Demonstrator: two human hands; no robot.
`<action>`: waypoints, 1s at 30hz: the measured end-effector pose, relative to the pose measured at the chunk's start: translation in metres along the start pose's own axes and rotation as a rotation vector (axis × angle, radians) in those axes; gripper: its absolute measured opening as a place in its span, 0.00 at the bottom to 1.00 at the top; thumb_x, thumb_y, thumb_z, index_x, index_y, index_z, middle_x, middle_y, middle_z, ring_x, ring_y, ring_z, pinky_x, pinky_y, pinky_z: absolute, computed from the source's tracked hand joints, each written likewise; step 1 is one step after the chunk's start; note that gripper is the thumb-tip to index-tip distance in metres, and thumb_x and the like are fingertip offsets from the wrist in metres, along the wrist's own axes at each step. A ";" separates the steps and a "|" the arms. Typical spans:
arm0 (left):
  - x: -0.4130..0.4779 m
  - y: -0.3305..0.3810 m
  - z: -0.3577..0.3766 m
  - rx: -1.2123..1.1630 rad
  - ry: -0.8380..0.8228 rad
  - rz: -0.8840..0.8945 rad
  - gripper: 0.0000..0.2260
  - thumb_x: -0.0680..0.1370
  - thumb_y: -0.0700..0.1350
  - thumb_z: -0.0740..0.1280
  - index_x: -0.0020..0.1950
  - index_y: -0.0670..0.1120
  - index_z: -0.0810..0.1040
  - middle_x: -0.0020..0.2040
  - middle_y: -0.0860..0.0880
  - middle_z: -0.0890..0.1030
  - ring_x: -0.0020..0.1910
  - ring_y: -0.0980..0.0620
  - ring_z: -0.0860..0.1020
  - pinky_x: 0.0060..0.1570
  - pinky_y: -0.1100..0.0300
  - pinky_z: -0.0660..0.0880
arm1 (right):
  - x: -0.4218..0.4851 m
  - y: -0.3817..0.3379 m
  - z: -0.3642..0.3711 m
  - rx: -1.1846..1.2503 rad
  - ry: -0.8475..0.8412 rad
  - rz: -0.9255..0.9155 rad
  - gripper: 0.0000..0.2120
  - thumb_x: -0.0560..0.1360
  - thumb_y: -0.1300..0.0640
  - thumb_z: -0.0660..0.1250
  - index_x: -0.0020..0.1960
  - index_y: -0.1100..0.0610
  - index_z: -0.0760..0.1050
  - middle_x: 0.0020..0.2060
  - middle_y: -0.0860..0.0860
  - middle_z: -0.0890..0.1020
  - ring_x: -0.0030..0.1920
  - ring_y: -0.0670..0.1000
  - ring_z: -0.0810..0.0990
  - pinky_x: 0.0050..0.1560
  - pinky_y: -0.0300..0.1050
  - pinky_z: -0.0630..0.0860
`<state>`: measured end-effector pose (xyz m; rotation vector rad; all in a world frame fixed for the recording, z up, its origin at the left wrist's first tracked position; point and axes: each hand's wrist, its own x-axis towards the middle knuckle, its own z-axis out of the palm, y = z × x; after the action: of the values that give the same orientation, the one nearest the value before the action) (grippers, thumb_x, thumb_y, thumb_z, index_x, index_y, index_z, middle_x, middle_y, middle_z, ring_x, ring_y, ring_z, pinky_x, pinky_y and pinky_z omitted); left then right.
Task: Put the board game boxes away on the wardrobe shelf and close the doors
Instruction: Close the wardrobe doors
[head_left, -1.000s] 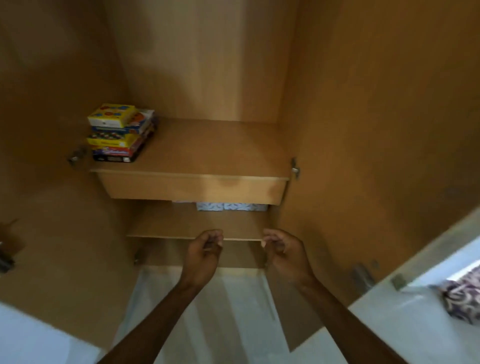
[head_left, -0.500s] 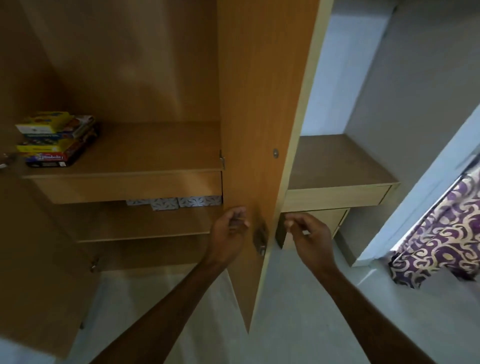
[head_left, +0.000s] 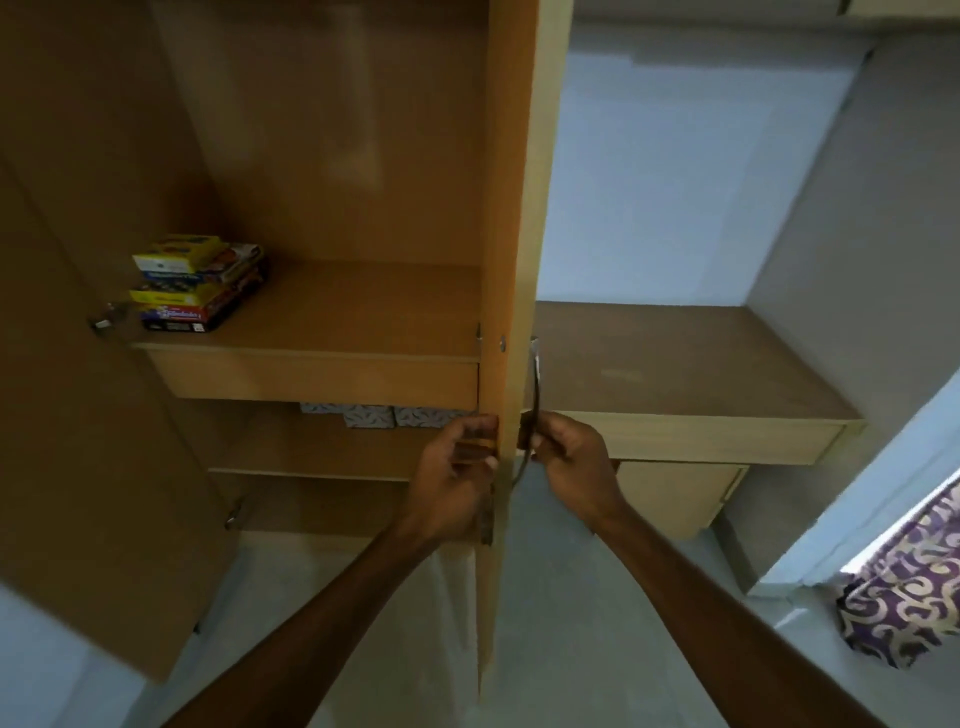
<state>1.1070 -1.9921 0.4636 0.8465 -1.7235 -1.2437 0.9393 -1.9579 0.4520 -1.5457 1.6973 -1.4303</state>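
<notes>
A stack of colourful board game boxes (head_left: 197, 283) lies at the left end of the wardrobe shelf (head_left: 337, 332). The right wardrobe door (head_left: 506, 260) stands edge-on in the middle of the view, partly swung in. My left hand (head_left: 457, 462) curls around the door's inner side near its edge. On the outer side, my right hand (head_left: 563, 449) grips the curved metal door handle (head_left: 535, 384). The left door (head_left: 78, 364) hangs wide open at the left.
Small patterned boxes (head_left: 395, 415) sit on the lower shelf under the drawer front. A low wooden side unit (head_left: 675, 358) adjoins the wardrobe on the right. A purple patterned curtain (head_left: 909, 597) hangs at the far right above a pale floor.
The right door has swung from wide open to edge-on. Both hands rose from near the lower shelf and closed on the door, the right one on its handle.
</notes>
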 end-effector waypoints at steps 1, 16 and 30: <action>-0.002 -0.001 -0.016 -0.001 0.035 0.000 0.16 0.76 0.33 0.67 0.55 0.54 0.77 0.53 0.54 0.82 0.51 0.55 0.81 0.45 0.64 0.77 | 0.004 -0.005 0.013 0.009 -0.046 -0.027 0.13 0.77 0.68 0.63 0.54 0.54 0.80 0.45 0.47 0.84 0.48 0.43 0.82 0.53 0.39 0.78; 0.063 -0.050 -0.226 -0.060 0.393 0.011 0.17 0.77 0.31 0.61 0.55 0.50 0.80 0.50 0.51 0.84 0.51 0.57 0.82 0.48 0.66 0.77 | 0.140 -0.056 0.256 -0.074 -0.258 -0.239 0.10 0.74 0.58 0.68 0.35 0.59 0.72 0.27 0.53 0.77 0.29 0.47 0.71 0.33 0.48 0.74; 0.241 -0.103 -0.361 -0.102 0.201 -0.207 0.21 0.82 0.60 0.44 0.55 0.59 0.76 0.58 0.55 0.80 0.58 0.57 0.76 0.56 0.55 0.71 | 0.296 -0.051 0.385 -0.230 0.016 -0.197 0.15 0.75 0.57 0.67 0.32 0.53 0.68 0.24 0.46 0.72 0.27 0.47 0.72 0.31 0.45 0.69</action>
<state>1.3340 -2.3756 0.4817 1.0710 -1.4286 -1.3214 1.2028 -2.3686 0.4447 -1.8753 1.8140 -1.3811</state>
